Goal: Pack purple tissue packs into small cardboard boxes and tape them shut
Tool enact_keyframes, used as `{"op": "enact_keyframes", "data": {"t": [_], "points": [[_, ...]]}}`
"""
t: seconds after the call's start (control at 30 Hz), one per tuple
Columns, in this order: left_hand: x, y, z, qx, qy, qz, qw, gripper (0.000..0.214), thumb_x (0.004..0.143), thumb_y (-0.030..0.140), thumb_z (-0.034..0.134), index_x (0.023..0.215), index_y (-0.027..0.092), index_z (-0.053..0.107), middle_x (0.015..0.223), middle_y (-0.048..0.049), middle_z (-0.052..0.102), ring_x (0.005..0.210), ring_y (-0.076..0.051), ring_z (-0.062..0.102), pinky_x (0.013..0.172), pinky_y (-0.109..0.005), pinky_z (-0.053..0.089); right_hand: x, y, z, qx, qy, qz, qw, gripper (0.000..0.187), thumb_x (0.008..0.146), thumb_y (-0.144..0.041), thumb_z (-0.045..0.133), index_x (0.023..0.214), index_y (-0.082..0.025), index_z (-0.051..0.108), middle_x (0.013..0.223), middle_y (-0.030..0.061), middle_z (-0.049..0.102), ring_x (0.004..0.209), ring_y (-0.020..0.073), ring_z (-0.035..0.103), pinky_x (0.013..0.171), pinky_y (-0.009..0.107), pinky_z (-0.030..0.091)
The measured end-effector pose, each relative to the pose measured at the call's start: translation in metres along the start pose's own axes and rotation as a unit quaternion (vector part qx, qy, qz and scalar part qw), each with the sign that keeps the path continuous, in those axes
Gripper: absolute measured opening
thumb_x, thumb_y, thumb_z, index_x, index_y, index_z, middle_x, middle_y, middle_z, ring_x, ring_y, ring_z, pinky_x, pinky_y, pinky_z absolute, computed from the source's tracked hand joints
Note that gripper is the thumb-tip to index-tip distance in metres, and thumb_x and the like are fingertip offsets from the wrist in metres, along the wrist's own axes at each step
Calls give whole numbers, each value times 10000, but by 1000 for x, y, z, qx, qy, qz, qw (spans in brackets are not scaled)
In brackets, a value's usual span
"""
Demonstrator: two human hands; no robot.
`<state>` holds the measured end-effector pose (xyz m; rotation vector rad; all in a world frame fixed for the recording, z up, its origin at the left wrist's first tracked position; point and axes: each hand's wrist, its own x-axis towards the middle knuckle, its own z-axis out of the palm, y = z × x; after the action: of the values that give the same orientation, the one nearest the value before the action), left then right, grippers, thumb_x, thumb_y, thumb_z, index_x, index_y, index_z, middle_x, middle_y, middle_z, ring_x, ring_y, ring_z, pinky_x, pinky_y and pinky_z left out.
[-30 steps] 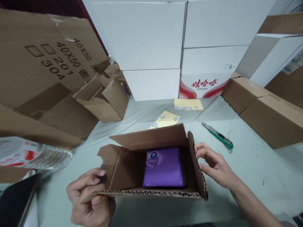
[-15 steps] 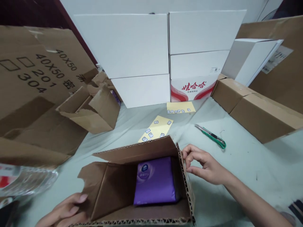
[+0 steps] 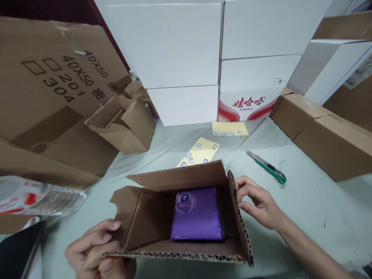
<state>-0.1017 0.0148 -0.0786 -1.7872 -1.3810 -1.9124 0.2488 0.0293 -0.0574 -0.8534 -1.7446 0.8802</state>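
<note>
An open cardboard box (image 3: 157, 219) lies in front of me with its flaps raised. Inside, toward its right end, is a purple pack of tissues (image 3: 197, 215). My left hand (image 3: 99, 248) is closed on the near left corner, its fingers wrapped round the flaps. At the other end, my right hand (image 3: 257, 201) has curled fingers against the outer side of the right flap (image 3: 240, 217), the fingertips partly hidden behind it. A green box cutter (image 3: 267, 167), blade out, lies on the cloth beyond my right hand.
Two yellow sheets with small stickers (image 3: 199, 151) lie beyond the box. White cartons (image 3: 183, 104) stand at the back, brown boxes (image 3: 334, 143) at the right. A small open carton (image 3: 130, 128) and a clear plastic bottle (image 3: 58, 197) are on the left.
The view has shifted, so most things sit further right or left edge items show more. My left hand now wraps the near corner more fully, and the right flap has tilted outward.
</note>
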Motion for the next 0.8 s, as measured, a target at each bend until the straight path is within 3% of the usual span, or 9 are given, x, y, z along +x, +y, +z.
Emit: {"op": "enact_keyframes", "data": {"t": [0.1,0.27,0.43,0.63,0.8], "points": [[4,8,11,-21,81,39,996,506,849,569,633,547,187,495,689,3,444,626,-178,577,563,-359,447,0,0,1,-26,23,-35,999,129,960,-320,635,882,-227,681,917,70,618,863,185,625,764,306,556],[5,11,13,-40,65,28,997,496,873,554,646,567,183,522,694,9,452,677,-175,592,616,-354,464,2,-3,-5,-98,6,-72,993,67,954,-207,612,912,-237,654,922,67,618,847,177,628,735,285,557],[4,12,10,-44,50,37,997,494,900,530,638,573,177,528,714,3,464,697,-167,594,639,-355,479,9,-9,-10,-143,-36,-96,984,143,890,-92,583,894,-233,602,937,60,601,859,176,614,728,273,544],[4,13,11,-35,51,44,997,479,906,512,639,581,174,541,751,-1,457,702,-165,605,632,-356,486,6,-5,-5,-119,-25,-93,988,189,820,-47,586,847,-232,554,934,43,571,857,176,590,728,276,526],[5,10,12,-44,55,62,996,505,907,516,643,566,162,527,751,4,452,693,-154,605,616,-338,493,3,0,-13,-70,-80,-44,993,241,787,-8,587,836,-237,532,1005,35,572,901,168,583,784,271,511]]}}
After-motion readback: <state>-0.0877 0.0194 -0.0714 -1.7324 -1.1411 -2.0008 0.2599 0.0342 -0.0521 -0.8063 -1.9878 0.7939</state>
